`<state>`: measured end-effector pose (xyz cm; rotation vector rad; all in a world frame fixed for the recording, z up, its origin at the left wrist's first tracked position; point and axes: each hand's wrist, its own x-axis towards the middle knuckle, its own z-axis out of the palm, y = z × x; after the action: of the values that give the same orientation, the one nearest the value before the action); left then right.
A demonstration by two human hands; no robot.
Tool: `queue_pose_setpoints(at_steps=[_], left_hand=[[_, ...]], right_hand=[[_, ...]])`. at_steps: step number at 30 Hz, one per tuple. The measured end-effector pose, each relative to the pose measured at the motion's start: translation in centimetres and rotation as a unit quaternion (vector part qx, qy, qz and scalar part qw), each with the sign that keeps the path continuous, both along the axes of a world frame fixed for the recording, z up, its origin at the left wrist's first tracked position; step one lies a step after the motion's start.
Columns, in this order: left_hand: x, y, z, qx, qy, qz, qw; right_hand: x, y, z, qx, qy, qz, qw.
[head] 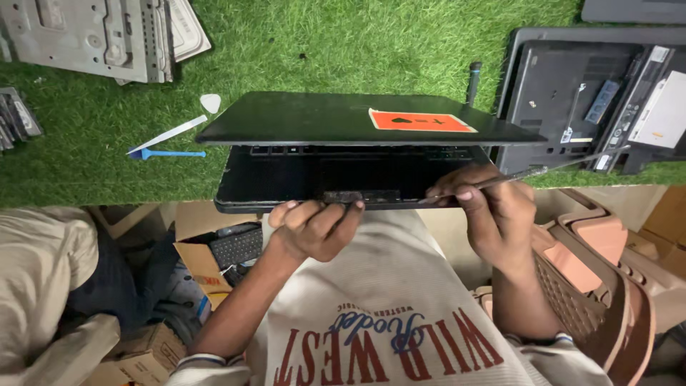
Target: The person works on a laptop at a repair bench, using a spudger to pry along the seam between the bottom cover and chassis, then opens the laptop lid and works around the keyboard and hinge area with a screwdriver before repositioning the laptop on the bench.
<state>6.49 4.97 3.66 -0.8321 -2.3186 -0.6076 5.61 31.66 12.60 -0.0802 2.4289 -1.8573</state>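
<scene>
A black laptop [343, 121] lies half open at the near edge of a bench covered in green artificial turf [343, 43], its lid low over the keyboard and carrying an orange sticker [420, 121]. My left hand [314, 227] grips the front edge of the laptop's base near the middle. My right hand [493, 211] holds a thin metal pry tool [532, 171] whose tip rests at the front right edge of the base.
A white pick [211, 102], a white flat spudger [168, 134] and a blue plastic tool [168, 154] lie left of the laptop. Grey metal panels [93, 36] sit at back left. An opened black laptop chassis [593, 93] lies right. Cardboard boxes [196, 261] and a brown plastic chair [600, 279] stand below.
</scene>
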Motion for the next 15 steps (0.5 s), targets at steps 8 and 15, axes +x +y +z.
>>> queue_pose_setpoints(at_steps=[8,15], left_hand=[[0.0,0.0,-0.3,0.014,0.004,-0.005,1.0],[-0.6,0.2,-0.2,0.009,0.001,0.001,1.0]], right_hand=[[-0.9,0.2,0.5,0.033,-0.054,0.029,0.998],[-2.5,0.7,0.1,0.056,-0.1,0.049,0.992]])
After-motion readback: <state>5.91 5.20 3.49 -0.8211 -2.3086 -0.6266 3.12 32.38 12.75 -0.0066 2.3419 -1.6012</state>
